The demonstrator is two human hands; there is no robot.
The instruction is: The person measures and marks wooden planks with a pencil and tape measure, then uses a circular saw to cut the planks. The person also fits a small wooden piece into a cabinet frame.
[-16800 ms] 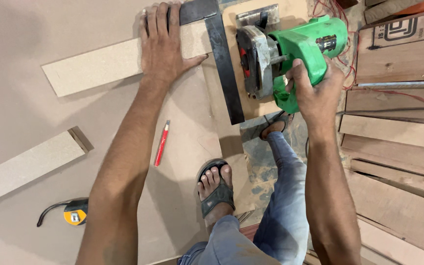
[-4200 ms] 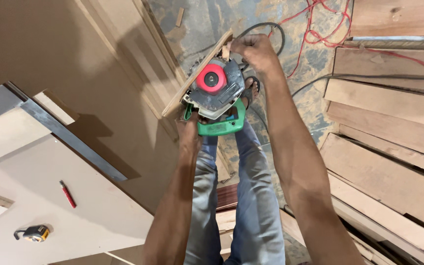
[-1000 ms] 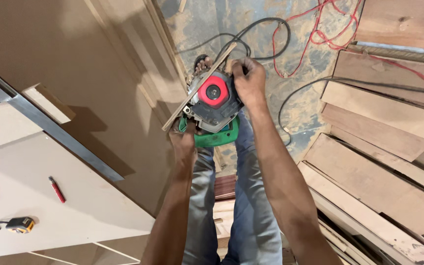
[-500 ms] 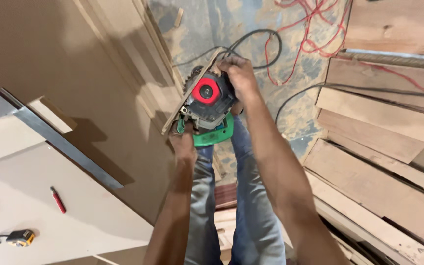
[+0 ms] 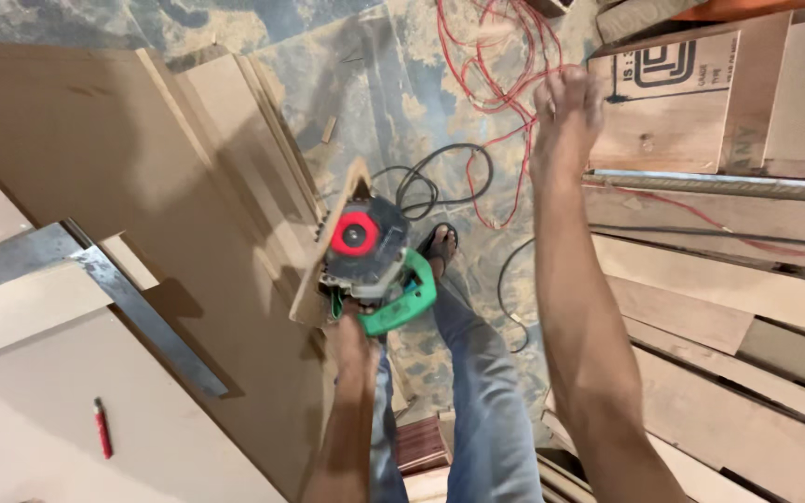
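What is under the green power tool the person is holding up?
Below the green power tool, held by the left hand, lie a black cord on the mottled floor and a sandalled foot. The floor directly beneath the tool is covered.

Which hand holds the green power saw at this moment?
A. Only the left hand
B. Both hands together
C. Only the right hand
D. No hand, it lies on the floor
A. The left hand grips the green power saw from below by its handle, while the right hand is raised apart from it, toward the red wires, and holds nothing.
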